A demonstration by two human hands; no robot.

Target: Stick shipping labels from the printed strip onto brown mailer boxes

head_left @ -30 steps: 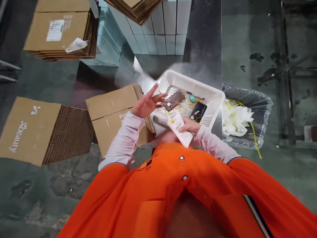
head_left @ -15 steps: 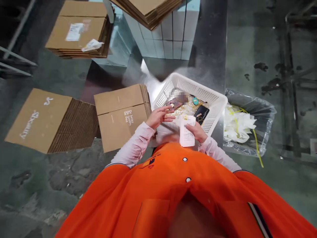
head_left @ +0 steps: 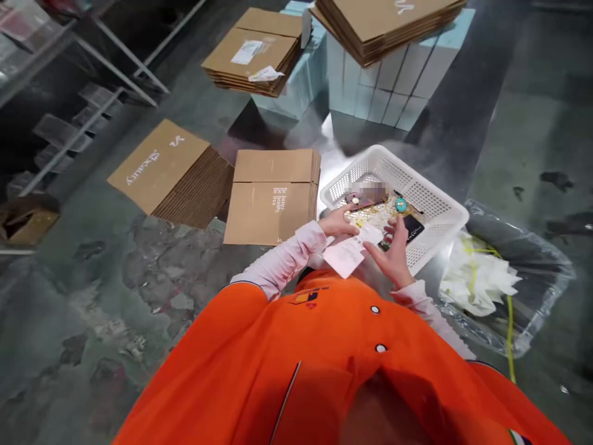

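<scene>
Head view showed the left hand [head_left: 337, 222] pinching the upper edge of a white paper slip [head_left: 348, 252], fingers closed on it, at the near rim of a white basket [head_left: 445, 207]. The right hand [head_left: 395, 254] was spread wide, fingers apart, palm just beside the slip's right edge; contact with it couldn't be told. The slip sat tilted, between both hands, just in front of the basket's near wall. The basket stood on a shiny metal worktop [head_left: 445, 130] near its front edge, with a teal round item [head_left: 401, 204] and a dark card [head_left: 414, 227] inside. Flat cardboard boxes [head_left: 273, 194] lay left of the basket, another stack [head_left: 171, 173] further left. A clear bag with white waste [head_left: 482, 278] was right of the basket. Pale blue cartons [head_left: 389, 93] stood at the worktop's far side.
</scene>
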